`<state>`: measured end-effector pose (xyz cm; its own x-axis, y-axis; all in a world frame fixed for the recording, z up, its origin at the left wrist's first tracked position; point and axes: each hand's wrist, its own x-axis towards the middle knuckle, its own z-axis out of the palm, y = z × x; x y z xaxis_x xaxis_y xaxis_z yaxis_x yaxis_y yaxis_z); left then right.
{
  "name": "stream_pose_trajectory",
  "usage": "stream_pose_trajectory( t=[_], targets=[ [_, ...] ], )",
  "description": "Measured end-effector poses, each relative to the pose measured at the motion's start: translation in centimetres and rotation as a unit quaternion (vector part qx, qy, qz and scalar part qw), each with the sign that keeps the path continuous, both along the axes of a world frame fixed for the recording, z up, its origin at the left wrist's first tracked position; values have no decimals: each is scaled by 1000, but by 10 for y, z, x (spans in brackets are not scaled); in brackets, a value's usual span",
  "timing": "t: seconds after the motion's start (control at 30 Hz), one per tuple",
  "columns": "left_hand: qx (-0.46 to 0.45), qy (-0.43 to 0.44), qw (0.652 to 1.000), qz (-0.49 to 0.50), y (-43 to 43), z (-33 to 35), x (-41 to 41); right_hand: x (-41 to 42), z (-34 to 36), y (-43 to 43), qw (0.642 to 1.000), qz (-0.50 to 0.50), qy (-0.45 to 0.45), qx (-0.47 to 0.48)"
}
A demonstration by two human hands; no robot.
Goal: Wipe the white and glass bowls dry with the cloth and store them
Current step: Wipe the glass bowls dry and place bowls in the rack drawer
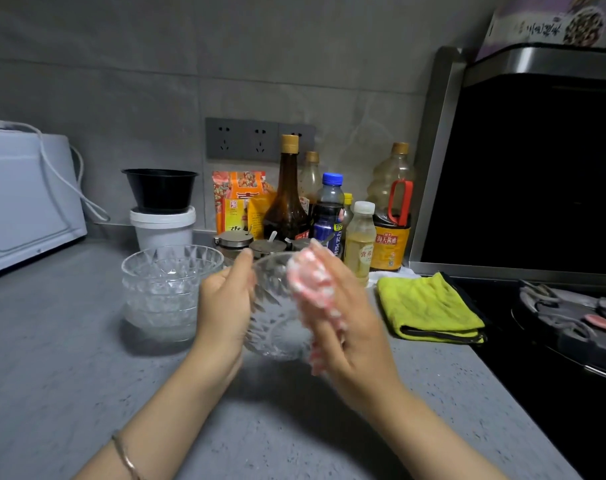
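While the left hand (225,299) grips the tilted glass bowl (277,320) above the counter (69,358), the right hand (350,327) clutches a pink-and-white cloth (306,271) against its right side; stacked glass bowls (166,289) stand just left.

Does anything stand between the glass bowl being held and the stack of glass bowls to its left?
Nothing but the left hand gripping the glass bowl; the counter strip between it and the stack holds no object.

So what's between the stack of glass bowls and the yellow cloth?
The head view shows a glass bowl there, gripped by the left hand, while the right hand holds a pink cloth against it.
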<state>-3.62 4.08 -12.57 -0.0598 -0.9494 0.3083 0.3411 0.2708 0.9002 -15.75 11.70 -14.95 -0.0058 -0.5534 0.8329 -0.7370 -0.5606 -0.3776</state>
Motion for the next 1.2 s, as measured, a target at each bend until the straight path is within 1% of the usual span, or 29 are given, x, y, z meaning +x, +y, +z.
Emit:
stream_pose_trajectory(
  t=[0.07,0.1,0.13,0.2,0.23,0.33,0.4,0.43,0.47,0.5,0.57,0.6,0.67,0.77,0.83,0.9,0.97,1.03,1.07,1.13,1.2],
  targets=[
    [37,12,999,-9,2,3,2,5,-3,-2,991,-29,130,-32],
    [40,6,999,-24,4,3,3,6,-3,-3,983,-43,172,-49],
    [35,-3,998,-43,7,4,2,6,-2,-4,976,-54,198,-65],
    [10,-30,997,-64,12,4,-1,2,2,-6,972,-78,210,-78],
    [-5,-45,997,-63,14,3,-3,1,4,-5,976,-84,190,-71],
    [-37,-64,996,-44,16,3,-7,4,11,-4,994,-66,86,-30],
    [-48,-47,997,-42,16,4,-5,5,13,-3,999,-31,14,-9],
    [-46,-30,997,-46,15,4,-3,4,13,-1,999,-5,-47,7],
    [-39,-13,998,-51,15,5,-1,4,15,1,992,22,-121,32],
    [-33,4,998,-55,14,4,0,4,16,3,978,48,-195,64],
    [-19,32,998,-59,13,3,0,1,17,6,943,92,-300,111],
    [-9,42,997,-62,15,3,-2,-2,19,7,932,110,-326,111],
    [11,50,996,-73,18,3,-5,-7,23,7,927,118,-343,99],
    [16,8,995,-96,16,2,-5,-14,28,5,928,93,-344,105],
    [-17,-68,994,-80,13,4,-3,-18,29,6,931,81,-343,99],
    [-94,-125,986,-61,14,4,-3,-17,29,8,944,72,-307,97],
    [-181,-156,969,-69,21,4,-5,-14,27,9,958,78,-255,104],
    [-235,-197,951,-47,23,0,-7,-9,21,7,966,79,-226,99],
    [-243,-203,948,-31,23,-1,-8,-8,19,6,968,74,-224,83],
    [-216,-171,961,0,20,-2,-7,-6,18,4,975,63,-204,52],
    [-122,-85,989,9,18,0,-6,-6,18,3,990,48,-134,20]
  ],
)
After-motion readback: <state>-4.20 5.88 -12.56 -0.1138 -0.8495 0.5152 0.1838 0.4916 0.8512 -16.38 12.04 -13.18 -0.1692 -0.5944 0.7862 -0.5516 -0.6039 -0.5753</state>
